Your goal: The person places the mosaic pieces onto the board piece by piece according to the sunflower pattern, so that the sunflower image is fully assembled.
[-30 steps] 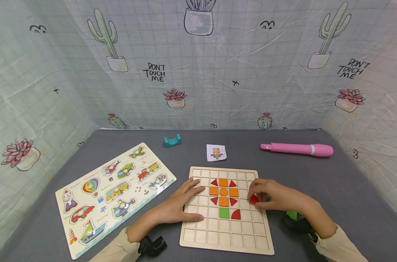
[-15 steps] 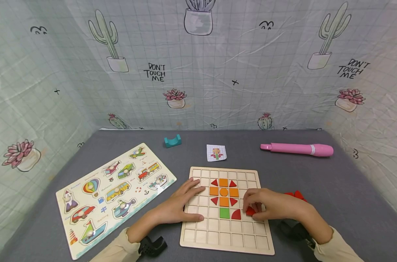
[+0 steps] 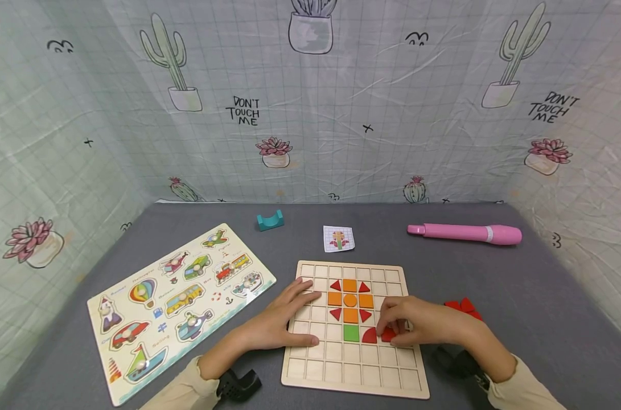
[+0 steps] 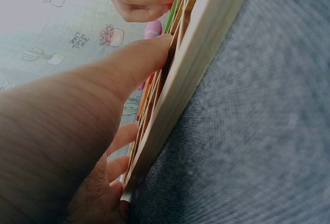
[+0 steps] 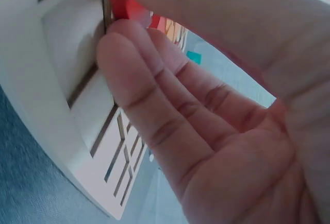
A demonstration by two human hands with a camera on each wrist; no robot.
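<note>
We see two bare hands working on a wooden grid puzzle board [image 3: 354,364] on a grey table [image 3: 535,296]. The right hand [image 3: 423,327] curls its fingers [image 5: 139,87] around a small red piece [image 3: 389,334], pinching it at the fingertips and holding it down on the board; the piece sits just beside a red quarter-circle piece [image 3: 369,335], which lies between those fingertips and a green square [image 3: 350,333]. From the right wrist view the red piece seems to be partly in a grid cell, though the close blur leaves us unsure. The left hand [image 3: 282,322] rests flat on the board's left edge, fingers straight and slightly spread, thumb along the wood. Beyond both sets of fingertips lies a flower of orange squares [image 3: 349,300] and red triangles [image 3: 335,285]. Loose red pieces [image 3: 463,307] lie on the table just past the right hand's knuckles.
</note>
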